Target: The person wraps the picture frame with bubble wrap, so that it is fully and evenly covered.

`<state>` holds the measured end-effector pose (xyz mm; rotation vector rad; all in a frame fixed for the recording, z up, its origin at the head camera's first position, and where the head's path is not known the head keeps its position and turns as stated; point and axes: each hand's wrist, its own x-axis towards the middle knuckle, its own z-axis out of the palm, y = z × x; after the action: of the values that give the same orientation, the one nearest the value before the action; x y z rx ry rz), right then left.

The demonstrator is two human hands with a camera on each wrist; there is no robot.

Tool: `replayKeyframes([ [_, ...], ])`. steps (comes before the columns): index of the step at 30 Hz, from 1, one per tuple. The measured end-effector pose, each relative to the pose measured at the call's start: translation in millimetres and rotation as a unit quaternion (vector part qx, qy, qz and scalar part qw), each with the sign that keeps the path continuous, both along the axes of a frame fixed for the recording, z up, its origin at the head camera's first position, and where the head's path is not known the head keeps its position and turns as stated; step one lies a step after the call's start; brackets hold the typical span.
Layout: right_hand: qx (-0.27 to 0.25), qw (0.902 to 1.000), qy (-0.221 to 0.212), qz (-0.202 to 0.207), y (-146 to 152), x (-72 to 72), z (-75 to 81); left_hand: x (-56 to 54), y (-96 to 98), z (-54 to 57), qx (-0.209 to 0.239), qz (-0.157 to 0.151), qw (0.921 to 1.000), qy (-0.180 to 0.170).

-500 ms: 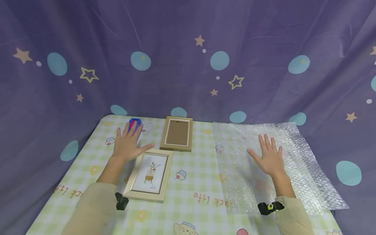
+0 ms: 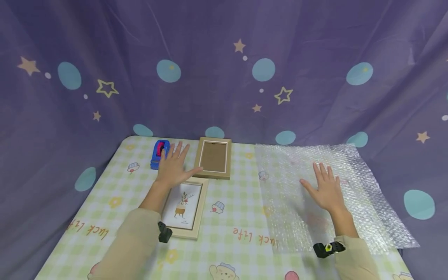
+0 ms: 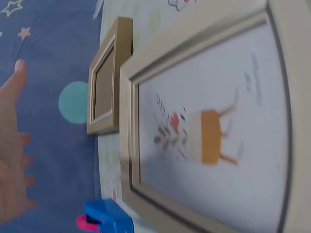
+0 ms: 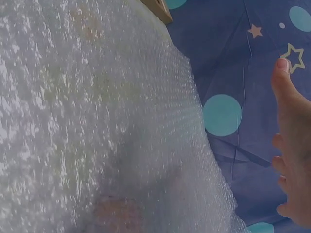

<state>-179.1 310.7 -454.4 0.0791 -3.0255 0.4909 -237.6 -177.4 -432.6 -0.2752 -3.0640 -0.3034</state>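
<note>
My left hand (image 2: 172, 169), fingers spread and holding nothing, hovers over the upper left of a light wooden picture frame (image 2: 202, 202). Inside that frame is a print of a potted plant on legs, partly covered by my forearm. Behind it lies a second, darker wooden frame (image 2: 228, 159) with a brown panel inside a white border. A blue tape dispenser (image 2: 155, 160) with a pink-red core is just left of my left fingers. Over a sheet of clear bubble wrap (image 2: 287, 194) my right hand (image 2: 327, 191) is held with straight, parted fingers and nothing in it.
A green checked tablecloth (image 2: 224, 229) with cartoon prints covers the table. Behind it hangs a purple curtain (image 2: 217, 105) with stars and teal spots. The bubble wrap reaches past the table's right edge.
My left hand has moved right, from over the tape dispenser toward the frames, uncovering most of the dispenser. The right hand stays over the bubble wrap; the head view has shifted slightly.
</note>
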Motion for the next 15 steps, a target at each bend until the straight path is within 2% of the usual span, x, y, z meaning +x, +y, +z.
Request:
replayKeyframes([
  [7,-0.014,0.9997,-0.014,-0.012,18,0.7,-9.0,-15.7,26.6,-0.7,0.010,-0.004,0.9999,0.000],
  [15,-0.050,0.9976,-0.037,-0.030,43,6.4,-21.2,-28.8,65.6,-7.5,0.051,-0.013,0.9986,-0.006],
])
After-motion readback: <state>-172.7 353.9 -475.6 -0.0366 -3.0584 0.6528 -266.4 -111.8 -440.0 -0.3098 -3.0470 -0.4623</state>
